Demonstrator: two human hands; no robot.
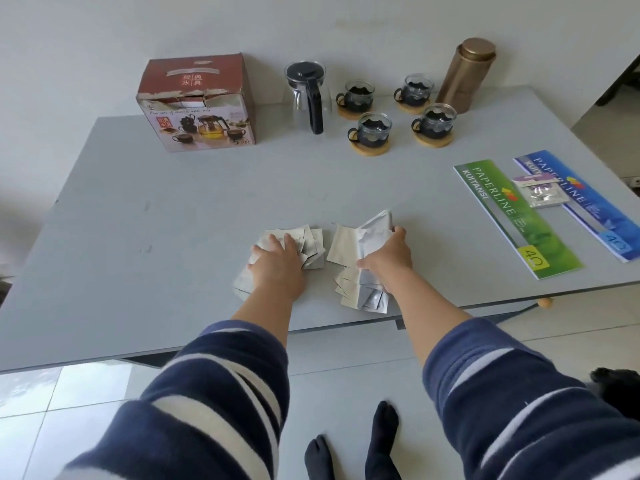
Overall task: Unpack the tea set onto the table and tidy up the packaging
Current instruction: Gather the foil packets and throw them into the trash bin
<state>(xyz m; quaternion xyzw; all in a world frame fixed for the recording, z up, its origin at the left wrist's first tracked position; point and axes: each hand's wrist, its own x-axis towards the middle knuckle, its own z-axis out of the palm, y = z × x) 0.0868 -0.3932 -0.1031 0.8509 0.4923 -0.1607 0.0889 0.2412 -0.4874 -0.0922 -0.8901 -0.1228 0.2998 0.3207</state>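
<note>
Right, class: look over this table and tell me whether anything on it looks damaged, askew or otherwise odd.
The red tea set box at the far left is damaged: its front top edge is torn and ragged, showing white underneath. Near the front edge, the loose packaging papers lie in two messy piles under the left hand and right hand. The teapot and cups stand upright.

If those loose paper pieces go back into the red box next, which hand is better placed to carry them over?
Probably the left hand. It lies flat on the left paper pile, and the red box stands far left. The right hand grips its own pile, farther from the box.
</note>
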